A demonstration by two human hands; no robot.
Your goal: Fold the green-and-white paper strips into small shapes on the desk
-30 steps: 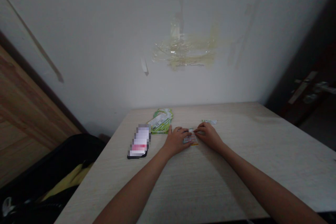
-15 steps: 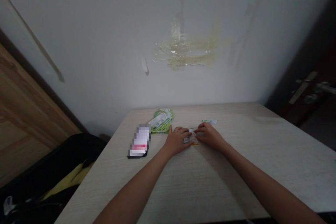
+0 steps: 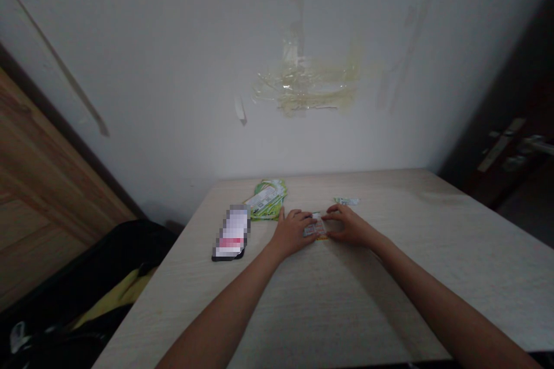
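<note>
A small flat printed packet (image 3: pixel 319 226), pale with an orange-yellow strip along its near edge, lies on the table between my hands. My left hand (image 3: pixel 292 232) rests flat at its left side, fingers spread and tips over that edge. From the right, my right hand (image 3: pixel 350 226) meets the packet with its fingertips, thumb and forefinger apart; whether it pinches the edge is too small to see. Just beyond my right hand lies a narrow green-and-white wrapper piece (image 3: pixel 346 201). Past my left hand is a crumpled green-and-white wrapper (image 3: pixel 270 200).
A phone (image 3: pixel 231 233) with a blurred-out screen lies left of my left hand. The pale wooden table (image 3: pixel 346 305) meets a wall (image 3: pixel 182 69) with peeling tape (image 3: pixel 307 86). A dark bag with yellow cloth (image 3: pixel 116 297) is at lower left, a door handle (image 3: pixel 536 144) at right.
My right hand has shifted slightly, its thumb now showing lower and farther from the forefinger, uncovering more of the packet. My left hand stays in place.
</note>
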